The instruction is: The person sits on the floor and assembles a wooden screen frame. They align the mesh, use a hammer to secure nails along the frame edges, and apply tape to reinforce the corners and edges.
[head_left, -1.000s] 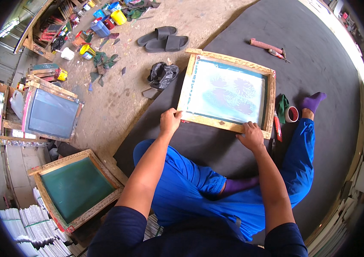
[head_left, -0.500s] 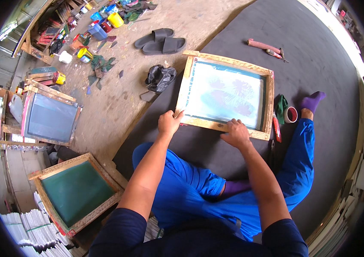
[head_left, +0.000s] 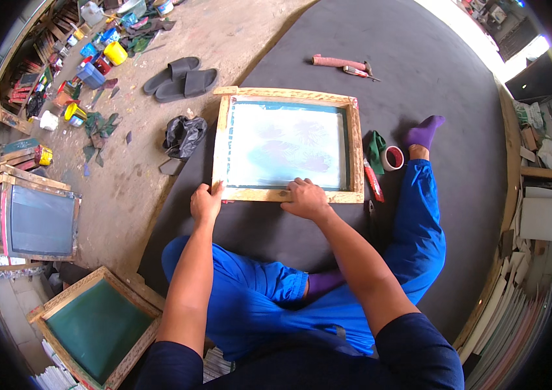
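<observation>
1. Left hand: pinching wooden frame at near left corner, apparently steadying
2. Right hand: pinching near bar, seemingly for balance
3. Frame: on black mat, just beyond grip
4. Red knife: right of grip, perhaps kept handy

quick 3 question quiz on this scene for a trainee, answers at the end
1. True or false: the right hand touches the near rail of the blue-edged, wooden-framed screen.
2. Which corner of that screen is the left hand at? a) far right b) near left c) far left
3. Fill in: beside the green cloth lies a roll of ____.

Key: 1 true; 2 b; 3 tape
</observation>
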`<state>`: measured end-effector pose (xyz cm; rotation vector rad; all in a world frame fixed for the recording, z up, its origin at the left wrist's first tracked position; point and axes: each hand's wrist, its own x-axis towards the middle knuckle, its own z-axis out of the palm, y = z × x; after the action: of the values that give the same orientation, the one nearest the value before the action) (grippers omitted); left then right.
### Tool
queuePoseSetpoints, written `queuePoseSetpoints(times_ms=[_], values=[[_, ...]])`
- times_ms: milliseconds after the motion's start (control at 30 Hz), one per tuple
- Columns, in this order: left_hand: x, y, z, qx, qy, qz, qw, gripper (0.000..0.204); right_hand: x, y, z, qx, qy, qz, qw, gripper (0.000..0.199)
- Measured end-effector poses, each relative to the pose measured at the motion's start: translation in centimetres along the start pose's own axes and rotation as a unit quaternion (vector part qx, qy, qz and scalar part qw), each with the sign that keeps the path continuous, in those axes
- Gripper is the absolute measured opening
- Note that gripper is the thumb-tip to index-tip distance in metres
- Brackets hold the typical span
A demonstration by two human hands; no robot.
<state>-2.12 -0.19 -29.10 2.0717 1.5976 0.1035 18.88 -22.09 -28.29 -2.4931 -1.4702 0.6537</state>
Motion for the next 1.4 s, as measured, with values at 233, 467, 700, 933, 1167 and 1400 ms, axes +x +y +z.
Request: queuePoseSetpoints(times_ms=[233,467,700,933,1167,1400], values=[[-3.2,3.3,1.5,0.072,0.027,0.422,0.903,0.069,-3.2,6.9,-0.8,-0.011,0.064,0.056,0.996,0.056],[-4.9,8.0,7.8,0.191,-0.106,0.523,0.824,0.069,-3.2,13.9,-3.5,0.078,0.283,0.283,0.913,0.057],[-4.8,8.7,7.7,0.262,-0.083,0.581,0.767,0.053,-2.4,15.3,-5.1,0.147,0.125,0.319,0.928,0.054],[-1.3,8.4,4.0,0.327,-0.073,0.612,0.716,0.054,-6.0,10.9,-4.2,0.207,0.192,0.318,0.905,0.05],[4.4,8.8,2.1,0.473,-0.117,0.535,0.691,0.036,-7.3,4.3,0.9,0.274,0.173,0.311,0.893,0.066],[-8.6,8.6,6.0,0.177,-0.156,0.556,0.797,0.087,-7.8,6.7,-2.5,0.07,0.189,0.073,0.977,0.056]])
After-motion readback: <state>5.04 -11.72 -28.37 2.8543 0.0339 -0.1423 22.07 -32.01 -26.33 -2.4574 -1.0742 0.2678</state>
